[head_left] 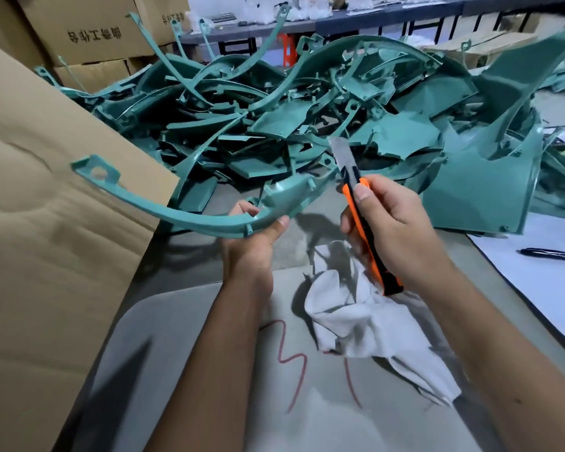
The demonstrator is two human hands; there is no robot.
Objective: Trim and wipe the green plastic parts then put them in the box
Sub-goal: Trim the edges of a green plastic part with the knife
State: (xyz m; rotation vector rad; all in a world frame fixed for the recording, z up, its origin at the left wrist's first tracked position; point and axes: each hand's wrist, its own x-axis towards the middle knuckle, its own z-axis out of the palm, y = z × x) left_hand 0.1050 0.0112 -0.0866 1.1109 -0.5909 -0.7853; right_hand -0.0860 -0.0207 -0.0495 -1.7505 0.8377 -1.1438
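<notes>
We hold curved green part (190,213) in left hand (255,238), fingers clasped around its wide end, thin end reaching out left over box flap (46,197). Right hand (395,230) grips orange knife (366,230), blade (340,151) extended upward, just right of part. White cloth (356,321) lies on desk (209,353) below right hand. Pile of green parts (307,119) beyond both hands.

Layout of the desk (183,337): the large brown cardboard box (46,223) stands at left; the heap of green plastic parts (307,125) lies behind, across the far side. The crumpled white cloth (366,327) rests at centre, near the front. The black pen (552,255) lies at right on the white paper sheet (542,288).
</notes>
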